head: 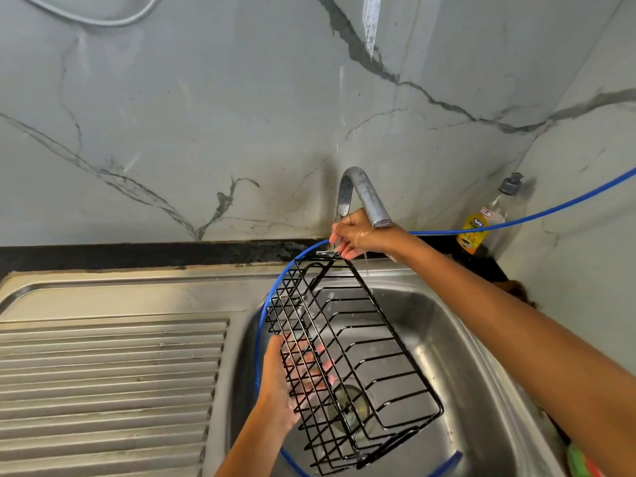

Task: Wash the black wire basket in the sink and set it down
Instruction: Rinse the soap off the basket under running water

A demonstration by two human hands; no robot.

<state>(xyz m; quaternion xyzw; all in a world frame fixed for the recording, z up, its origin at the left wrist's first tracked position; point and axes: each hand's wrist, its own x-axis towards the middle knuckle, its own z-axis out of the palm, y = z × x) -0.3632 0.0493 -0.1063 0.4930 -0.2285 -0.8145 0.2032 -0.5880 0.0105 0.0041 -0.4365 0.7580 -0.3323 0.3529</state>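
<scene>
From the head camera, the black wire basket [347,359] hangs tilted over the steel sink [430,339], its far end high near the tap [361,196] and its near end low over the drain [351,404]. The right hand [358,235] reaches in under the spout and pinches the basket's top end, fingers curled on the wire; a thin stream of water falls just beside it. The left hand [292,376] lies against the basket's left side with fingers spread straight behind the mesh, pressing rather than gripping. A blue hose [261,325] loops round the basket's left side into the sink. A soap bottle [481,225] stands in the corner by the marble wall [206,115], and the ribbed drainboard [110,390] lies to the left.
</scene>
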